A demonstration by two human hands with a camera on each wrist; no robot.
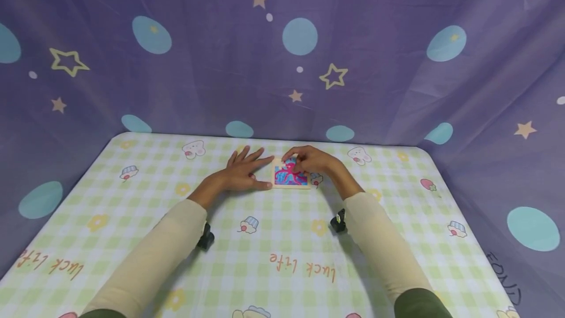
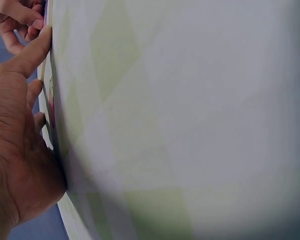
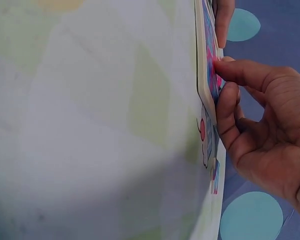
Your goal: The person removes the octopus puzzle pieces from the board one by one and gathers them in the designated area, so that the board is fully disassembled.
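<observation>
A small jigsaw puzzle point(image 1: 291, 179) in a pale wooden frame lies on the table, its picture a pink octopus on blue. My left hand point(image 1: 240, 173) lies spread at its left side, thumb and index fingertip right at the frame's edge. My right hand point(image 1: 311, 159) comes over the top right of the puzzle. Its thumb and index finger pinch a puzzle piece at the octopus's head, mostly hidden by the fingers. In the right wrist view, the thumb point(image 3: 240, 72) meets the pink part of the picture, with other fingers curled by the frame's corner.
A loose colourful piece point(image 3: 215, 177) lies on the cloth beyond the right hand in the right wrist view. The table wears a green checked cloth point(image 1: 282, 234) with printed cupcakes and flowers. A purple curtain point(image 1: 247, 77) stands close behind the table's far edge.
</observation>
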